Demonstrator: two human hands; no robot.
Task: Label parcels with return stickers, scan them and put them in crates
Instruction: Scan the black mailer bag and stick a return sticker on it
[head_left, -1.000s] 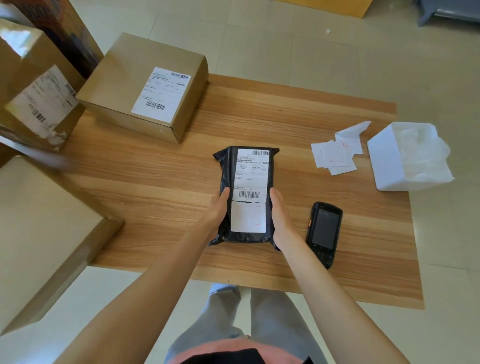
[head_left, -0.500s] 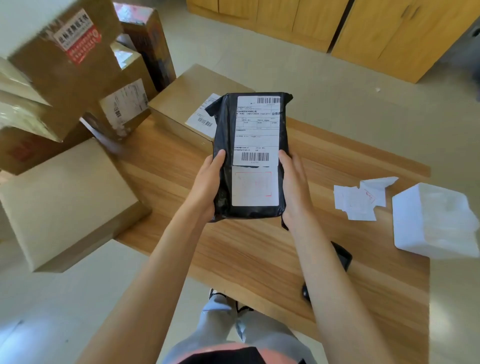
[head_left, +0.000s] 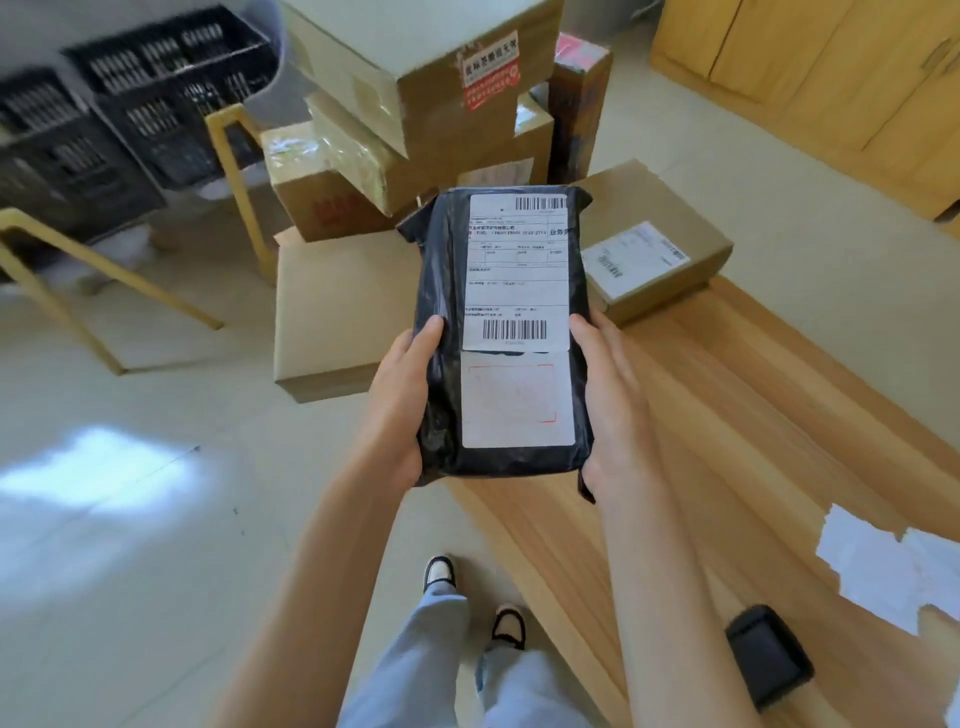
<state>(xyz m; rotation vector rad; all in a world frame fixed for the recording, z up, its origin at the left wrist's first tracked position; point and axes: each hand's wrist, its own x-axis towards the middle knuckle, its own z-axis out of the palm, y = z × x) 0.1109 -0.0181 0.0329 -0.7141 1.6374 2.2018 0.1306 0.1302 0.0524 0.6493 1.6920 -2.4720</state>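
Item: black poly-bag parcel (head_left: 441, 332), held upright in mid-air, off the wooden table (head_left: 727, 441) and out over its left edge, with stacked cardboard boxes (head_left: 415, 104) behind it.

Hold: we have our left hand (head_left: 400, 400) wrapped round the parcel's lower left edge, thumb laid on the front face, and our right hand (head_left: 613, 400) wrapped round the lower right edge likewise. The other fingers are behind the bag and we cannot see them.

Labels: a printed shipping label (head_left: 517, 270) with two barcodes covers the upper front. Directly beneath it, touching its lower edge, sits a white return sticker (head_left: 514, 400) with a faint red frame; its print is too pale for us to read.

Other stock: black crates (head_left: 130, 119), blurred, stand at upper left, well apart from the parcel. The handheld scanner (head_left: 769, 654) lies on the table at lower right. Loose sticker sheets (head_left: 872, 566) lie near it. A flat labelled carton (head_left: 654, 239) rests on the table's far end.

Step in hand, as we judge it: sticker applied, scanner set down, so probably scanned; the parcel is being carried to a crate.

Next move calls for: turning further left, keeping both grips firm on the slippery film, and lowering the bag flat into an open crate.
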